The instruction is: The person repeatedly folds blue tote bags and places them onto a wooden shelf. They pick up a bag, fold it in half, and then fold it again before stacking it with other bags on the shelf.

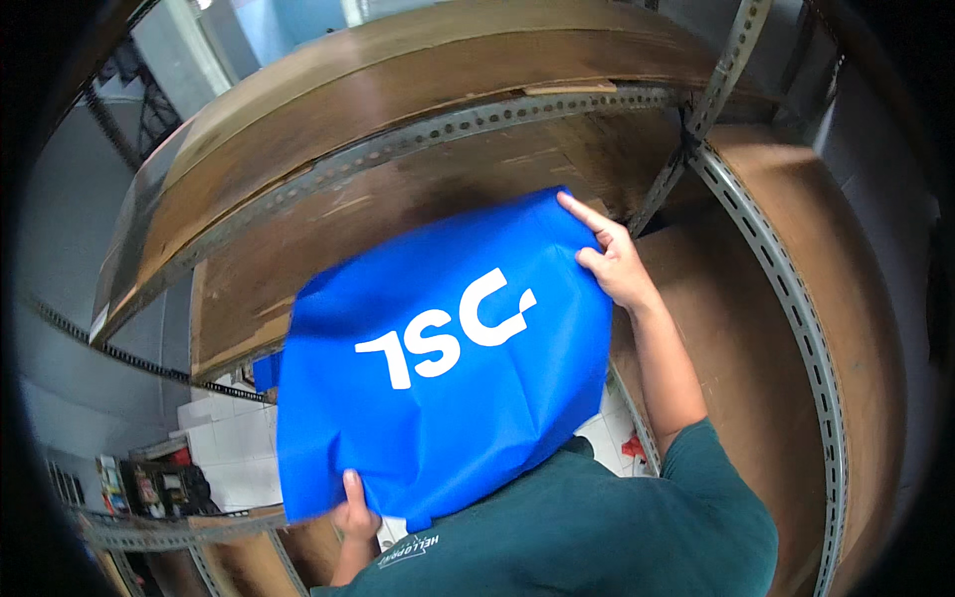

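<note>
A bright blue fabric bag [448, 418] with white lettering is spread out in front of my body, its sides slightly creased. My right hand [619, 267] grips its upper right corner, thumb and index finger pressed on the edge. At the lower left edge, my left hand [355, 519] pinches the cloth with the thumb on top; its other fingers are mostly hidden. Part of the bag's lower edge lies against my dark green shirt [587, 532].
Wooden shelf boards [418, 75] on perforated metal angle frames [438, 129] stand ahead, with another shelf [731, 328] at the right. A metal upright [731, 70] rises at the upper right. On the lower left is a dark container [164, 488] of assorted items beside white floor tiles [239, 453].
</note>
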A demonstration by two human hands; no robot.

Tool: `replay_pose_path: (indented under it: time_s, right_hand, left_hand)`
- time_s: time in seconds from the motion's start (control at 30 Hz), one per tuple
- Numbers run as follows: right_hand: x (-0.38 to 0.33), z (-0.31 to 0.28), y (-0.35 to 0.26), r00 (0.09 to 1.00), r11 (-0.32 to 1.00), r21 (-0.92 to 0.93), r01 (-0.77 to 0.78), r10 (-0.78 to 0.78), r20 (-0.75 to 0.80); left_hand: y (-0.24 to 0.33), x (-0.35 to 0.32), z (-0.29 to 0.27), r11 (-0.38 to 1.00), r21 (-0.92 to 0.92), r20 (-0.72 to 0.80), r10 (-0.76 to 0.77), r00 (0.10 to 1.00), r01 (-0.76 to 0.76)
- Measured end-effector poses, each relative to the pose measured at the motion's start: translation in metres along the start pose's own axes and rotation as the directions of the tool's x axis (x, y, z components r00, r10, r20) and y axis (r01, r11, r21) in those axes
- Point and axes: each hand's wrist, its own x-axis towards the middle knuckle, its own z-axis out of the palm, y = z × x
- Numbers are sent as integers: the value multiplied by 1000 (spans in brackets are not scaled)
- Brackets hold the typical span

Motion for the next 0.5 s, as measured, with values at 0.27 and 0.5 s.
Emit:
replay_pose_path:
  time_s: [0.27,0.5]
  right_hand:
    - [83,-57,79,995,984,-177,9,-26,-95]
    - [234,-137,128,896,853,-300,-428,359,-261]
  left_hand:
    - [-65,43,70,988,152,1,-16,1000,16]
    - [-172,206,203,991,94,-134,-85,987,98]
